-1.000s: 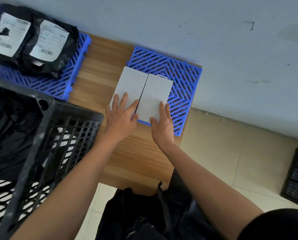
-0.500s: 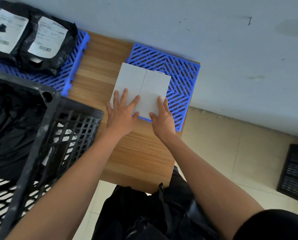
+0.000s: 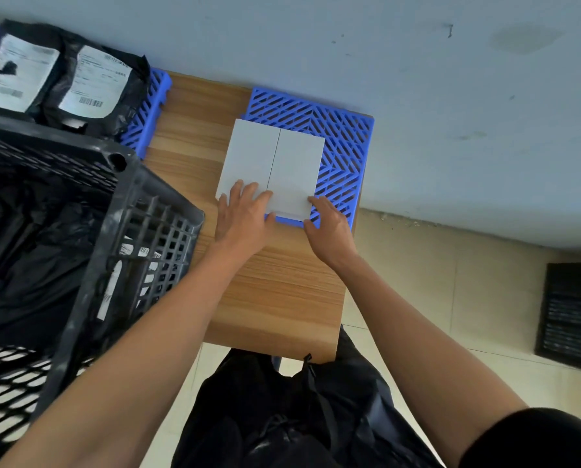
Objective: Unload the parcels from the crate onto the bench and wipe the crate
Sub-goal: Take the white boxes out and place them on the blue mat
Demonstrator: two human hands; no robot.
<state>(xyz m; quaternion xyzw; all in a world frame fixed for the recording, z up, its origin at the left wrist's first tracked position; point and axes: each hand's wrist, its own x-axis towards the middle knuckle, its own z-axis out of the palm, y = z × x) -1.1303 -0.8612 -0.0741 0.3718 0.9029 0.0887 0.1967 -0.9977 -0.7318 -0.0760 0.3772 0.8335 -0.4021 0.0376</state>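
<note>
So at this point I had both white boxes sitting side by side, touching, on the right blue mat (image 3: 346,143) at the far end of the tabletop (image 3: 265,292). A second earlier there was a little wedge of a gap between the left white box (image 3: 248,153) and the right white box (image 3: 297,167); that had closed up and they were squared together. My left hand (image 3: 242,217) was resting flat on the near corner of the left box, fingers spread and relaxed, gripping nothing. My right hand (image 3: 329,224) had slid back off the top of the right box and was just touching its near right corner with loosely bent fingers, holding nothing either. To me that meant these two were placed and done. The black crate (image 3: 113,204) on my left looked like it had more black bags in it, and two labelled black parcels (image 3: 76,82) lay on the left blue mat (image 3: 147,109), so plenty of unloading left before any wiping.
</note>
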